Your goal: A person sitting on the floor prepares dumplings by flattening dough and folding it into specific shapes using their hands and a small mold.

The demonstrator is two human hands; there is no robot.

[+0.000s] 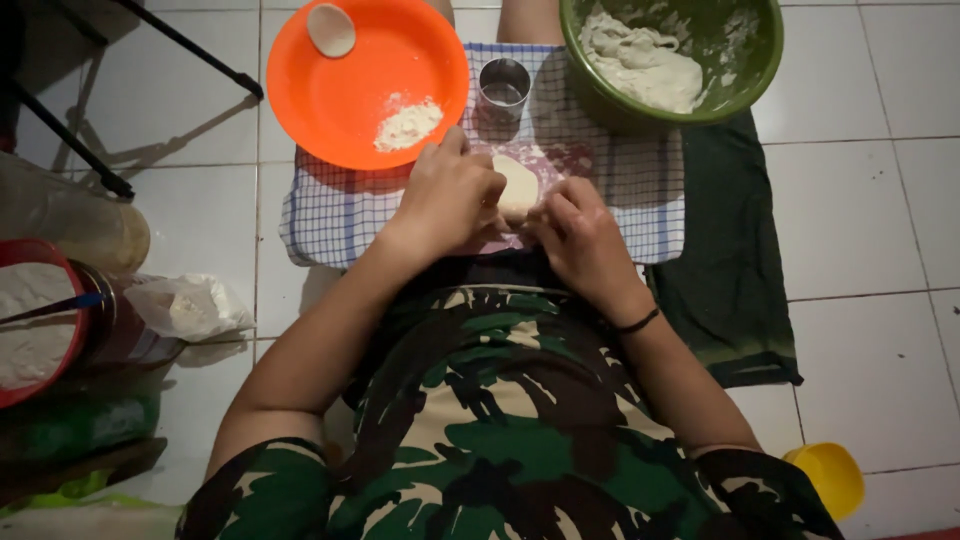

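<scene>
In the head view, we count two hands at work on one flat round of dough [519,186], which lies at the centre on a blue-checked cloth [340,215] spread over the white tile floor [870,200]. Our left hand [452,195] covers the dough's 9 o'clock edge, fingers curled and pressed down onto it. Our right hand [580,235] meets it from 4 o'clock, fingertips pinching the rim; a black band [638,322] circles that wrist.

At 12 o'clock from the dough, just beside it, stands one metal ring cutter [504,88]. At 10 o'clock sits one orange plate [340,100] carrying one small heap of flour [407,124] and one finished pale disc [331,29]. At 1 o'clock, one green bowl [755,60] holds one mass of dough [640,65]. A dark green cloth [730,270] lies at 3 o'clock.

Far out at 8 o'clock we see one red bowl of flour [30,335] and one crumpled plastic bag [190,305]; at 5 o'clock, one yellow cup [828,478].
</scene>
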